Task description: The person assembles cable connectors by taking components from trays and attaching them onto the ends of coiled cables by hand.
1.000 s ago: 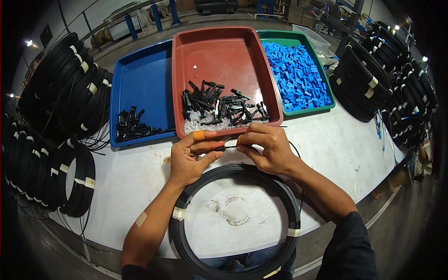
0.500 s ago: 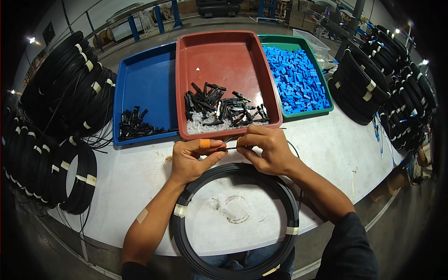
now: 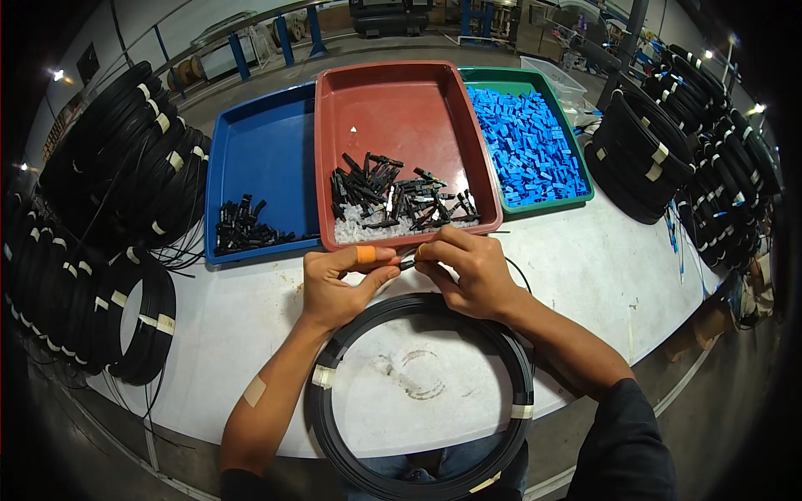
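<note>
My left hand (image 3: 338, 282), with orange tape round one finger, pinches a small black connector (image 3: 407, 265) between thumb and fingers. Close against it, my right hand (image 3: 472, 271) grips the end of a thin black cable (image 3: 520, 271) that loops out behind the wrist. Where cable and connector meet is mostly hidden by my fingertips. Below both hands lies a coil of black cable (image 3: 522, 367), bound with pale tape and overhanging the near table edge.
A red tray (image 3: 401, 100) holds black connector parts and small clear pieces. Beside it stand a blue tray (image 3: 263, 159) with black parts and a green tray (image 3: 585, 179) of blue clips. Cable coils are stacked left (image 3: 117, 167) and right (image 3: 639, 159) on the white table (image 3: 585, 334).
My right hand has shifted slightly left, bringing its fingertips closer to my left hand and the connector. Both hands keep their pinch.
</note>
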The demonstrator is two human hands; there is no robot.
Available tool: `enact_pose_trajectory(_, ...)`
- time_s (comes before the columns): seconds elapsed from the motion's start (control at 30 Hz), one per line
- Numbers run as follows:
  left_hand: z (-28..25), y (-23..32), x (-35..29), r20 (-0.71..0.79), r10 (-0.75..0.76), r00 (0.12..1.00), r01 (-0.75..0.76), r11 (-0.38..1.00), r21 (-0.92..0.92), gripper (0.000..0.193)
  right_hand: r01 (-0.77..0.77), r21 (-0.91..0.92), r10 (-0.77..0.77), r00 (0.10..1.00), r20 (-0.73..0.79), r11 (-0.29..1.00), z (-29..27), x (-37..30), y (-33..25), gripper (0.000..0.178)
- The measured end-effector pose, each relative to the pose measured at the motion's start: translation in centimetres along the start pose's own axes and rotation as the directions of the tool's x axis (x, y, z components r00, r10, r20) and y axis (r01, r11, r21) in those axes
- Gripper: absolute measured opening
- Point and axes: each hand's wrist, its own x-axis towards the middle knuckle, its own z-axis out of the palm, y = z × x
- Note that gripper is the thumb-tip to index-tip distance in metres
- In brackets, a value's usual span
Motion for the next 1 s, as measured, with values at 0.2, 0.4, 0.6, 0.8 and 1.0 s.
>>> enact_pose_trajectory(0.2, 0.3, 2.5, 0.1, 0.051, 0.109, 0.993, -0.118, 0.966, 0.231, 0.015, 0.150, 0.018, -0.147, 0.985, -0.094, 0.989, -0.2, 0.2, -1.0, 0.021)
enact_pose_trajectory(0.4, 0.2, 2.6, -0.1, 0.050, 0.216, 0.975, -0.221, 0.936, 0.274, 0.010, 0.139, 0.142, -0.132, 0.989, -0.062, 0.980, -0.1, 0.2, -0.6, 0.021)
enact_pose_trajectory(0.6, 0.1, 2.2, -0.3, 0.038, 0.158, 0.987, -0.162, 0.956, 0.243, 0.009, 0.093, 0.208, -0.091, 0.996, -0.017, 0.974, -0.2, 0.5, -0.9, 0.020)
enact_pose_trajectory(0.8, -0.7, 2.3, 0.2, 0.090, 0.068, 0.994, -0.085, 0.976, 0.201, 0.012, 0.077, 0.167, -0.085, 0.996, 0.041, 0.983, 0.1, 0.3, -0.7, 0.015)
enact_pose_trajectory(1.0, -2.8, -1.2, 6.2, 0.283, -0.028, 0.959, -0.154, 0.787, 0.598, 0.015, 0.067, 0.139, -0.075, 0.995, 0.059, 0.988, 0.4, 0.1, -0.3, 0.015)
